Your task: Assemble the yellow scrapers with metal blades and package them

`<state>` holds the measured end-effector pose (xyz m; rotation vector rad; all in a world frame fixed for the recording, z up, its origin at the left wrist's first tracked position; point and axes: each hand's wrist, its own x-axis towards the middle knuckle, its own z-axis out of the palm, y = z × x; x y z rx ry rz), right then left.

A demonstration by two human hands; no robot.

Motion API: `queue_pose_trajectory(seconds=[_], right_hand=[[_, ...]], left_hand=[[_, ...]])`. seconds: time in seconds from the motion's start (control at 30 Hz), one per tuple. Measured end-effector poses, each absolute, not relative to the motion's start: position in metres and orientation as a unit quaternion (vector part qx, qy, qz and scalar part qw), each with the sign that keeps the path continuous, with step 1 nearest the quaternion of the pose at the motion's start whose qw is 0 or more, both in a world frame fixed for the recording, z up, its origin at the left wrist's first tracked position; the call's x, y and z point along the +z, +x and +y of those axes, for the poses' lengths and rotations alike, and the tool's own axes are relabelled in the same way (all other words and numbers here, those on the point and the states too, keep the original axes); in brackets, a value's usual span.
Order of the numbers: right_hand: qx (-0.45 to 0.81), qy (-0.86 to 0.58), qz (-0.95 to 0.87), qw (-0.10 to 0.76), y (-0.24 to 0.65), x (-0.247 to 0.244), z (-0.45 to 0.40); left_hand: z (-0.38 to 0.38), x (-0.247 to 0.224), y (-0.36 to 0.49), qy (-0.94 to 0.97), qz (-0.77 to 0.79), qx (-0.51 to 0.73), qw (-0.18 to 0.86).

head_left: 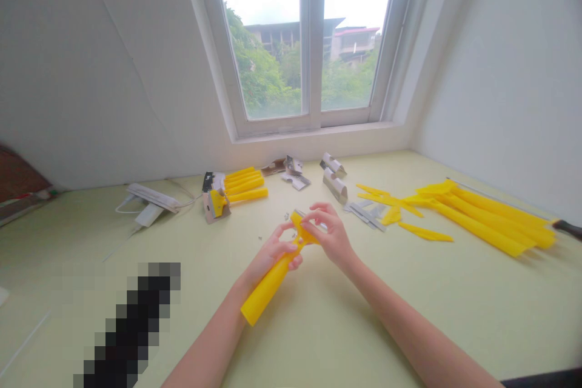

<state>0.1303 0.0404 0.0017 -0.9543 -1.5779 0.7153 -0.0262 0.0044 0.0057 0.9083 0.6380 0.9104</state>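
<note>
Apparently yellow scraper (268,291) in hands (278,248).

The left hand (276,250) and the right hand (330,234) are bare, with slim fingers that narrow toward the tips; the nails are too small and soft in the view to describe. Behind each hand is a bare, narrow wrist, the left one (247,277) toward seven o'clock from the view's centre, the right one (356,265) toward five. The left forearm (213,327), bare and smooth in outline, widens down to the edge at seven o'clock. The right forearm (409,315), equally bare, tapers to the wrist and is broadest at the edge between four and five o'clock.
</note>
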Motion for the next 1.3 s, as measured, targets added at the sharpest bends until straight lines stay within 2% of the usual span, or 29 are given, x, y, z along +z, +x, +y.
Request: queue_pose_trajectory(seconds=[0.37, 0.7, 0.77, 0.87, 0.97, 1.03, 1.13, 1.3], right_hand=[[0.282, -0.400, -0.688, 0.536, 0.129, 0.001, 0.040], [0.210, -0.429, -0.700, 0.531, 0.137, 0.001, 0.047], [0.152, -0.479, -0.711, 0.492, 0.147, -0.001, 0.052], [0.077, -0.563, -0.726, 0.387, 0.163, -0.007, 0.059], [0.059, -0.617, -0.727, 0.295, 0.174, -0.013, 0.062], [0.064, -0.625, -0.728, 0.274, 0.177, -0.013, 0.063], [0.084, -0.622, -0.714, 0.312, 0.177, -0.008, 0.063], [0.070, -0.553, -0.670, 0.490, 0.175, 0.007, 0.060]], left_hand=[[0.005, 0.005, -0.027, 0.424, 0.302, 0.413, 0.747], [0.009, 0.004, -0.027, 0.411, 0.318, 0.442, 0.731], [0.009, 0.005, -0.028, 0.401, 0.325, 0.447, 0.731], [0.010, 0.007, -0.030, 0.378, 0.335, 0.455, 0.733], [0.010, 0.010, -0.031, 0.357, 0.347, 0.469, 0.730], [0.010, 0.011, -0.031, 0.346, 0.358, 0.478, 0.724], [0.011, 0.013, -0.032, 0.330, 0.367, 0.492, 0.718], [0.012, 0.013, -0.034, 0.316, 0.377, 0.518, 0.700]])
